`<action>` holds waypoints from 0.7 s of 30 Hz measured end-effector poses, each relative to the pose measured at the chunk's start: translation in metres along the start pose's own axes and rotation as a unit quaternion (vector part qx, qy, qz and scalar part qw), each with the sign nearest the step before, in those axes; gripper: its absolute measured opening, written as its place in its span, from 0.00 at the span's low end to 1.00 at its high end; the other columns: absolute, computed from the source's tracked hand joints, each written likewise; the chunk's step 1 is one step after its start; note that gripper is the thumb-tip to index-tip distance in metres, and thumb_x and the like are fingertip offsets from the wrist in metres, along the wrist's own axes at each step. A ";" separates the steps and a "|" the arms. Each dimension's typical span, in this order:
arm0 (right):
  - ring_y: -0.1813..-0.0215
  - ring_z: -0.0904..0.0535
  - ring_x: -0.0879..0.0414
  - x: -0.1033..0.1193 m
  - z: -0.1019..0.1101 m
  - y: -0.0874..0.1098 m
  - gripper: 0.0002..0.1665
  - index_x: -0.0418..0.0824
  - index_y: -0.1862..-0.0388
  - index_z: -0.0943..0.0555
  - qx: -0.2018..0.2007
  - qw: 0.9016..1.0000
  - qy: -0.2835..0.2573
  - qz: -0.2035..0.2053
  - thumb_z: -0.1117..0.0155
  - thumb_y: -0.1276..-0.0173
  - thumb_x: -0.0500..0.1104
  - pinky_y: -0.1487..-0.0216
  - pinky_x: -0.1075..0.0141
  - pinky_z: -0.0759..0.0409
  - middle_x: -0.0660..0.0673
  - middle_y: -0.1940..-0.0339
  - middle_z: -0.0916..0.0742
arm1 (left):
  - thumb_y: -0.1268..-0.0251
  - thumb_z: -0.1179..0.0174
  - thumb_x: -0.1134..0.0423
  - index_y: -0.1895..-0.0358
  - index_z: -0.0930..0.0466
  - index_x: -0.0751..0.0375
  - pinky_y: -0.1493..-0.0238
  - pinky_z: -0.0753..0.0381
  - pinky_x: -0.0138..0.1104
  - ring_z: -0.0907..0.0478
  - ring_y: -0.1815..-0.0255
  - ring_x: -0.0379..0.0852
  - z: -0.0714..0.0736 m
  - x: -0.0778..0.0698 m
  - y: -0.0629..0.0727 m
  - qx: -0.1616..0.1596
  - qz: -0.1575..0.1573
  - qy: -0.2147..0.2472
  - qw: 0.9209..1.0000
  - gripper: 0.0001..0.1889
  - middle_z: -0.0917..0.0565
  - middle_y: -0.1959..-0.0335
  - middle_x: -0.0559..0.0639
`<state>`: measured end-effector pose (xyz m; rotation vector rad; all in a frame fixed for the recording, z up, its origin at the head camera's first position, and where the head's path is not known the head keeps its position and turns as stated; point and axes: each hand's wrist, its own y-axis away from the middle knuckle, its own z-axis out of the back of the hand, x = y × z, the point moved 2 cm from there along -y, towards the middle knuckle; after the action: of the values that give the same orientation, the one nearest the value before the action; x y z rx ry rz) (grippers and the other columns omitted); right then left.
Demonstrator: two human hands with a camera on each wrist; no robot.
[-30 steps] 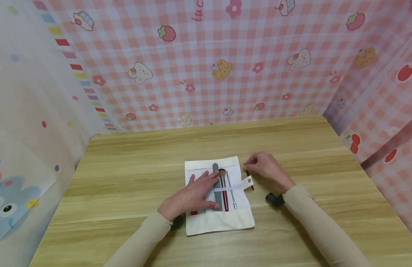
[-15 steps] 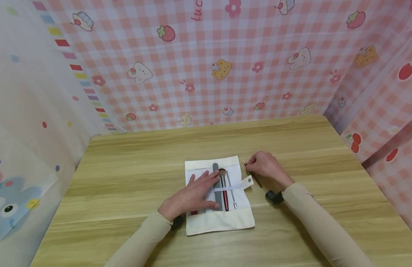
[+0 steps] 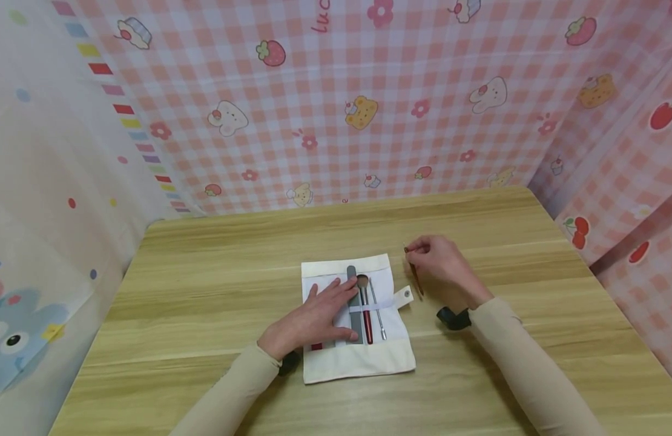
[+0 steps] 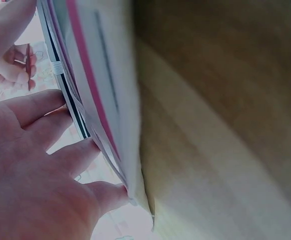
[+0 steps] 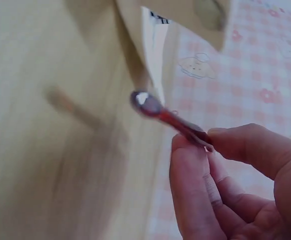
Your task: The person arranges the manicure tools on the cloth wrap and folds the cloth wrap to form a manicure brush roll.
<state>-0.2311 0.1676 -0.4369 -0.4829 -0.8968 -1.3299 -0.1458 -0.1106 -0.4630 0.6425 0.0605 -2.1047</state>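
Pinching a slim dark-red tool [image 5: 173, 120], a person's right hand [image 3: 442, 260] holds it above the wooden table [image 3: 216, 278], just beyond the right edge of a cream cloth case [image 3: 363, 363], while the left hand [image 3: 314, 317] rests, fingers spread, across the case and its grey strip [image 3: 356, 321].

Right wrist view: far end of red tool [image 5: 174, 121] hidden by fingers [image 5: 191, 182], strap [image 5: 185, 14] cropped.

We see soft, even light in the head view, pale glare beside a dim, blurred tabletop [image 4: 210, 130] at the left wrist, soft shadows at the right.
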 end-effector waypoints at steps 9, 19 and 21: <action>0.56 0.14 0.48 0.008 0.009 0.002 0.17 0.29 0.44 0.19 -0.021 0.997 -0.066 0.027 0.37 0.24 0.40 0.49 0.50 0.13 0.35 0.54 0.13 | 0.35 0.31 0.40 0.18 0.40 0.57 0.21 0.58 0.64 0.56 0.15 0.54 0.000 0.000 0.000 0.002 -0.002 -0.004 1.000 0.47 0.48 0.15 0.46; 0.57 0.14 0.51 0.019 0.009 0.001 0.18 0.28 0.44 0.21 -0.042 0.993 -0.111 0.019 0.36 0.24 0.41 0.50 0.55 0.13 0.33 0.52 0.14 | 0.35 0.30 0.41 0.18 0.40 0.56 0.21 0.59 0.63 0.56 0.15 0.53 0.001 0.000 0.001 0.002 0.002 0.001 1.000 0.47 0.48 0.15 0.45; 0.58 0.15 0.51 0.021 0.008 0.000 0.18 0.28 0.44 0.22 -0.042 0.992 -0.118 0.022 0.36 0.24 0.41 0.51 0.58 0.13 0.33 0.51 0.14 | 0.35 0.30 0.41 0.18 0.40 0.56 0.21 0.59 0.64 0.56 0.15 0.53 0.000 0.000 0.001 0.002 0.001 0.001 1.000 0.47 0.48 0.15 0.46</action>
<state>-0.2333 0.1604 -0.4160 -0.7330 -1.0209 -1.2924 -0.1451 -0.1109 -0.4623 0.6469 0.0578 -2.1032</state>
